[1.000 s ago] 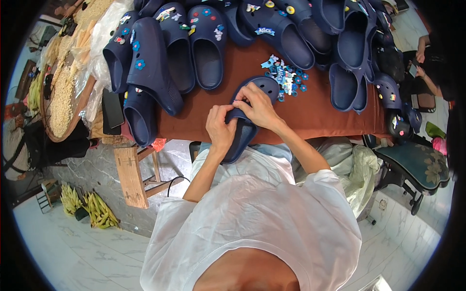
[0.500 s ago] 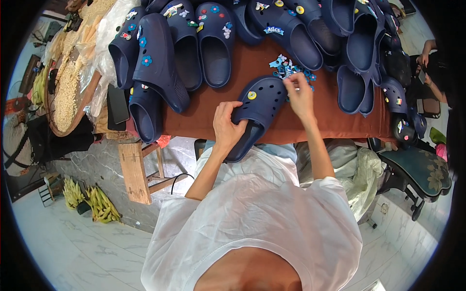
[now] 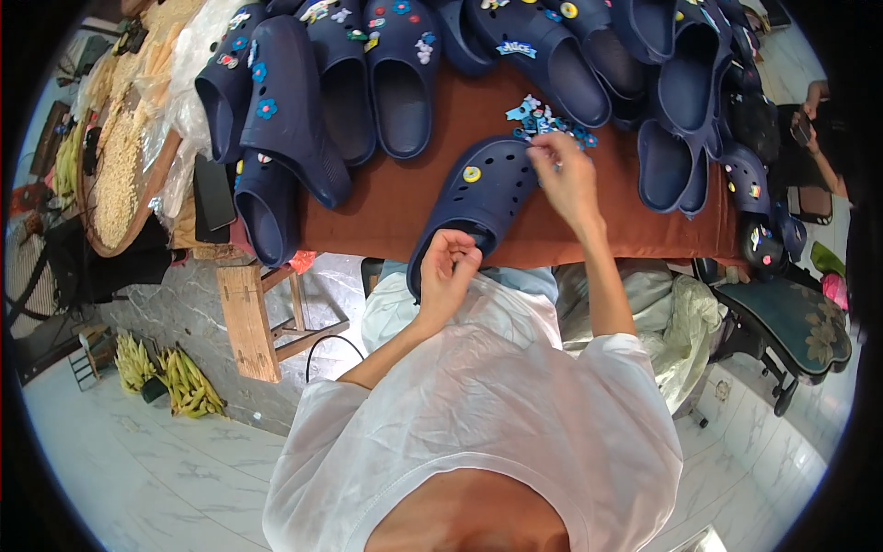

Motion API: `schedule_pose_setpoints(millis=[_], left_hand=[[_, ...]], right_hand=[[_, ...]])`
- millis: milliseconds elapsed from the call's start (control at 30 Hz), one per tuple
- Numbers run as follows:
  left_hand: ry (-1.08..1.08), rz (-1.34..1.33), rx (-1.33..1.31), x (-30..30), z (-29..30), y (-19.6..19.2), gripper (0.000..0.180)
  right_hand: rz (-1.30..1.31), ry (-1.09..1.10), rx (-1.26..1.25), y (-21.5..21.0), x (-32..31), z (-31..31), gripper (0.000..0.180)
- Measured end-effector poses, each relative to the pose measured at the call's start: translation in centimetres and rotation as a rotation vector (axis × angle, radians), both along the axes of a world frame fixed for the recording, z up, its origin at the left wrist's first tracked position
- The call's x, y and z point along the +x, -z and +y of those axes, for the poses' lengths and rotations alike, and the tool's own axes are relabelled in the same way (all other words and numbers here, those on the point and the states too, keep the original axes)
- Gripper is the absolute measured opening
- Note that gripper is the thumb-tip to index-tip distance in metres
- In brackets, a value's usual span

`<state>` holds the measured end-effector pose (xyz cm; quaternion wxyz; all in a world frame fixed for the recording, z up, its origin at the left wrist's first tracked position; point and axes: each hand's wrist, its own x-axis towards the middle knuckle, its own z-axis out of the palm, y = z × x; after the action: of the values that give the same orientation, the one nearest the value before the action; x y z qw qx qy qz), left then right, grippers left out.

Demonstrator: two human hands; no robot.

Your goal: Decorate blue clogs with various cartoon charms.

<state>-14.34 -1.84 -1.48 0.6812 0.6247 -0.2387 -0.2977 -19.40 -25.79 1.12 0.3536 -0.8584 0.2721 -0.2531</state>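
A navy clog (image 3: 504, 198) with round holes and one yellow ring-shaped charm (image 3: 472, 174) lies tilted across the table's near edge, its heel toward my lap. My left hand (image 3: 448, 281) is at its foot opening, fingers curled in toward the thumb; what they close on is hidden. At the toe end, my right hand (image 3: 566, 179) has thumb and fingertips pinched together against the clog's far right side. Anything between those fingertips is too small to make out. Just beyond lies a pile of blue, white and black charms (image 3: 543, 121), partly behind my right hand.
Several charm-decorated navy clogs (image 3: 402, 110) line the far side of the brown-covered table (image 3: 359, 216), with more clogs (image 3: 676, 166) at right. A dark phone (image 3: 214, 193) lies at left near a tray of pale kernels (image 3: 120, 198). A wooden stool (image 3: 248, 322) and dark chair (image 3: 791, 327) flank me.
My left hand has left the clog's side and curled at its opening. The clog has shifted slightly left, and my right hand has moved slightly down and left along its toe.
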Motion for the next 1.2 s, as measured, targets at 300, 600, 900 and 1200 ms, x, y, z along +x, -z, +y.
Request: schedule_pose_setpoints(millis=[300, 600, 900, 1200], left_hand=[[-0.149, 1.397, -0.332, 3.7, -5.1, -0.3, 0.049], [-0.182, 1.500, -0.337, 4.1, -5.7, -0.4, 0.049], [-0.120, 1.542, -0.401, 3.5, -5.0, 0.5, 0.058], [-0.095, 1.464, -0.459, 3.6, -5.2, 0.3, 0.053]], right_hand=[[0.198, -0.244, -0.120, -0.2, 3.8, 4.6, 0.026], [0.277, -0.222, -0.108, 0.2, 4.5, 4.5, 0.031], [0.215, -0.262, -0.155, 0.3, 4.8, 4.2, 0.033], [0.016, -0.145, 0.099, 0.2, 3.0, 1.8, 0.022]])
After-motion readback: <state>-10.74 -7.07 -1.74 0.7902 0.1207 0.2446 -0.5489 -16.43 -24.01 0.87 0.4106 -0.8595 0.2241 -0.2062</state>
